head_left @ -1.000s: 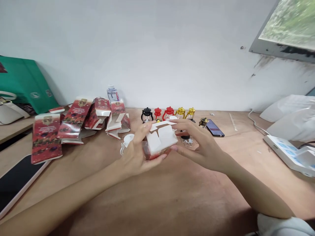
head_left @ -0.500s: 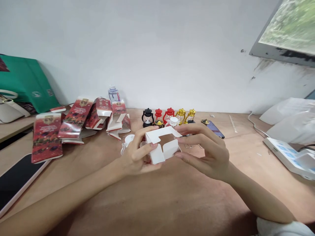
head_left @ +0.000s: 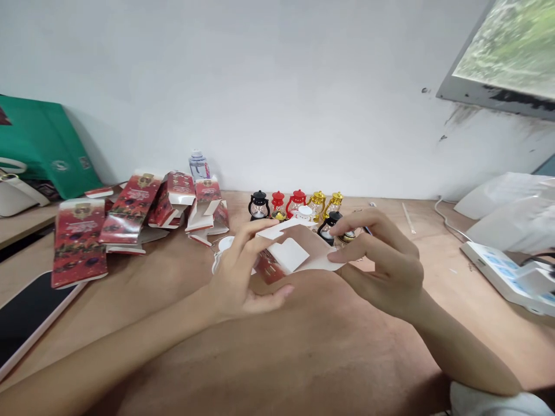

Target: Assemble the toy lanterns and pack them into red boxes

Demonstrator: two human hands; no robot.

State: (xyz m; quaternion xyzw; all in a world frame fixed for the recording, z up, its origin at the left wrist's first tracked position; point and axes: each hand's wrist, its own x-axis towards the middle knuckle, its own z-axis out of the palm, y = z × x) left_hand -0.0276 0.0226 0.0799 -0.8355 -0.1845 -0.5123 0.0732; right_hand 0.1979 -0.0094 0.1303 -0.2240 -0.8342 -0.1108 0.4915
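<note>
A small red printed cardboard box (head_left: 267,269) with a white inside hangs above the table between my hands, its end flaps folded out. My right hand (head_left: 381,263) pinches a white flap at the box's right side between thumb and fingers. On the left, my left hand (head_left: 236,277) has its fingers spread along the box's left and upper edge; its thumb stands away below. Whether those fingers press on the box is unclear. Just behind are small lanterns: a black lantern (head_left: 259,207), a red lantern (head_left: 297,202), a gold lantern (head_left: 333,203) and a white lantern (head_left: 305,214), partly hidden.
Several red cartons (head_left: 130,211) lie on the left, near a bottle (head_left: 198,165) by the wall. A tablet (head_left: 32,312) rests at the left edge, with a green bag (head_left: 47,144) behind. On the right are a power strip (head_left: 498,266) and white plastic bags (head_left: 511,202).
The box has turned and opened out, its flap pulled to the right. My left thumb has come off the box, and my right hand has shifted right, uncovering a black lantern.
</note>
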